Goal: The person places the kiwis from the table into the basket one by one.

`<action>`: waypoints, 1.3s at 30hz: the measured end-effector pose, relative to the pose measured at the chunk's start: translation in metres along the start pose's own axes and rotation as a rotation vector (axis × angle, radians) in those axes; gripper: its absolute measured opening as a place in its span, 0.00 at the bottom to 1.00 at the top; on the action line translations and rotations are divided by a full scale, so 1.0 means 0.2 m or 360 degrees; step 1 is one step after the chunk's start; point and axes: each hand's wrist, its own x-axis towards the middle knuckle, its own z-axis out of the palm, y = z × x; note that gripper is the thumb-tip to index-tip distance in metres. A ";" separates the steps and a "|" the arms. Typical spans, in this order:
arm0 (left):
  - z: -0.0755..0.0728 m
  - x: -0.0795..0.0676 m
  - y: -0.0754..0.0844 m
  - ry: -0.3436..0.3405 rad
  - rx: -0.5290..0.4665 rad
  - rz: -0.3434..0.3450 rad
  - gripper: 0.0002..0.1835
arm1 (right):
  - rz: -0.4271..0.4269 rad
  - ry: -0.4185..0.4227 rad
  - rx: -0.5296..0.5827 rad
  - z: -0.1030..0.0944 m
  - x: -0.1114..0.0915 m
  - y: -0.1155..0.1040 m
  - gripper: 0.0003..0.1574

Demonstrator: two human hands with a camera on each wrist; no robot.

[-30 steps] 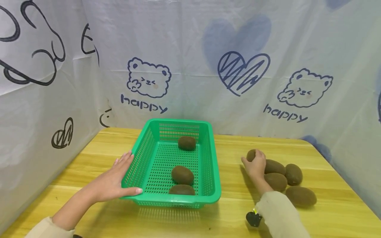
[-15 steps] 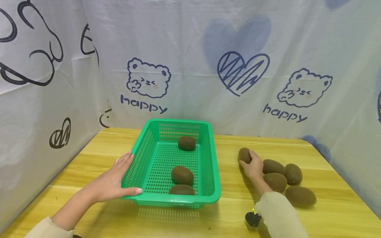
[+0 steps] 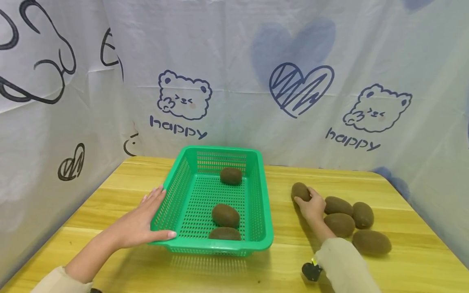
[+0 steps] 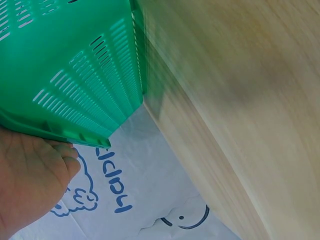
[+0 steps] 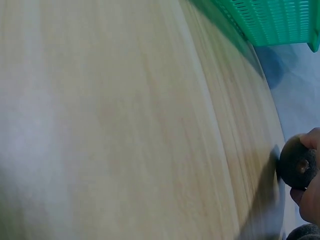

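Observation:
In the head view, my right hand (image 3: 312,206) grips a brown kiwi (image 3: 300,191) between thumb and fingers, to the right of a green plastic basket (image 3: 267,211). The right wrist view shows that kiwi (image 5: 299,162) end-on, with a shadow on the table beside it. My left hand (image 3: 137,221) rests at the basket's near left corner, fingers extended along the left rim and thumb across the front rim. Inside the basket lie a kiwi (image 3: 231,176) at the back and two more near the front, one of them (image 3: 225,215) partly covering the other (image 3: 224,233).
Several loose kiwis (image 3: 339,225) lie grouped on the right of the wooden table (image 3: 286,276), just beyond my right wrist. A printed white cloth (image 3: 234,101) hangs behind and along the sides. A black heart-shaped piece (image 3: 311,271) shows beside the right sleeve.
My right hand has moved a little left with the kiwi, away from the loose group; in the last half second it has barely shifted. The left hand and basket keep their place.

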 end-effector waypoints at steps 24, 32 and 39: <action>0.01 0.00 0.00 -0.0003 -0.0003 -0.0013 0.59 | -0.0152 -0.0087 -0.0045 -0.04 -0.08 -0.13 0.35; 0.01 0.01 0.00 -0.0007 -0.0014 -0.0027 0.59 | -0.0230 -0.0136 0.0041 -0.06 -0.11 -0.19 0.35; 0.00 0.00 0.00 -0.0002 -0.0027 -0.0022 0.59 | -0.0317 -0.0145 0.0171 -0.08 -0.14 -0.26 0.34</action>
